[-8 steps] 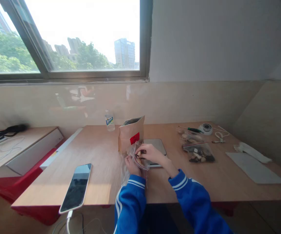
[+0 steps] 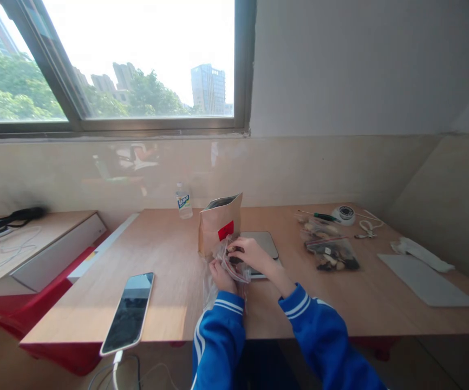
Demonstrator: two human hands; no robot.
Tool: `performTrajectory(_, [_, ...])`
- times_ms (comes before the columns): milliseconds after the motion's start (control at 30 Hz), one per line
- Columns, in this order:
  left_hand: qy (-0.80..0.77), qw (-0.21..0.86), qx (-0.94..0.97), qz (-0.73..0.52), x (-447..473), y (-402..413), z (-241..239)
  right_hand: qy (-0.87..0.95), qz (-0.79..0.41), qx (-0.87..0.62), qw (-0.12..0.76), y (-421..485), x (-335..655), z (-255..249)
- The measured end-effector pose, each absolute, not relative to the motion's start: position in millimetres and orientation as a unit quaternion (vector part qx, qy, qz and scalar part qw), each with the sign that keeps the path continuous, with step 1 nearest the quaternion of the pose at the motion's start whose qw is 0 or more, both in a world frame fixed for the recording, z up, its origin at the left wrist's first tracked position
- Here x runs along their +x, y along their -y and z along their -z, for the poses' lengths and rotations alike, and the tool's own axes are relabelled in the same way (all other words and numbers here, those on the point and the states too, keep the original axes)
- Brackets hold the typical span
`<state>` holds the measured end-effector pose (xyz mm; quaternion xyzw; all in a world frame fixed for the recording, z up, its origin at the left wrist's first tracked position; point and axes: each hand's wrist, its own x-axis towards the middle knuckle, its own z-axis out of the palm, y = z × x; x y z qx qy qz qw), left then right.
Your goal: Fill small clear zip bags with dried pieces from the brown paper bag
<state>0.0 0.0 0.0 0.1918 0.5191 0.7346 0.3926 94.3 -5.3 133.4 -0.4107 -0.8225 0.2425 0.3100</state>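
Pinched between both hands near the middle of the counter's front edge, a clear plastic bag (image 2: pixel 231 261) is held with its long axis running toward the brown paper bag (image 2: pixel 219 224) behind. The left hand (image 2: pixel 220 276) grips lower, the right hand (image 2: pixel 249 252) at the top. Fingertips and contents are hard to make out.

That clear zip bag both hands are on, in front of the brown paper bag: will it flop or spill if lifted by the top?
The clear zip bag looks like thin film, crumpled between the left hand and right hand, so it would probably sag. The loose pieces inside would likely slide to the bottom. Whether its mouth is sealed cannot be told, so spilling is possible.
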Motion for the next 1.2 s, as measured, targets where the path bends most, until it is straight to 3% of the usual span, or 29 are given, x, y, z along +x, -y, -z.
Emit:
performTrajectory(167, [-0.497, 0.461, 0.118, -0.725, 3.5, 6.2, -16.4, 0.818, -0.244, -0.419, 0.309, 7.8, 93.5, -137.2])
performTrajectory(367, [-0.49, 0.46, 0.099, -0.734, 6.8, 7.9, -23.5, 0.772, -0.272, -0.397, 0.414, -3.7, 108.8, -180.9])
performTrajectory(533, [-0.496, 0.458, 0.101, -0.731, 7.4, 9.7, -26.8, 0.754, -0.185, -0.373, 0.508, -37.4, 103.8, -230.7])
performTrajectory(767, [-0.494, 0.445, 0.106, -0.739, 8.2, 14.6, -38.7, 0.815, -0.12, -0.362, 0.436, -71.9, 76.2, -236.7])
performTrajectory(1000, [-0.488, 0.459, 0.104, -0.735, 6.7, 14.4, -36.4, 0.79, -0.09, -0.355, 0.492, -86.4, 77.3, -230.2])
performTrajectory(1200, [-0.481, 0.473, 0.113, -0.729, 6.3, 12.5, -28.4, 0.849, -0.109, -0.308, 0.415, -94.6, 75.9, -239.3])
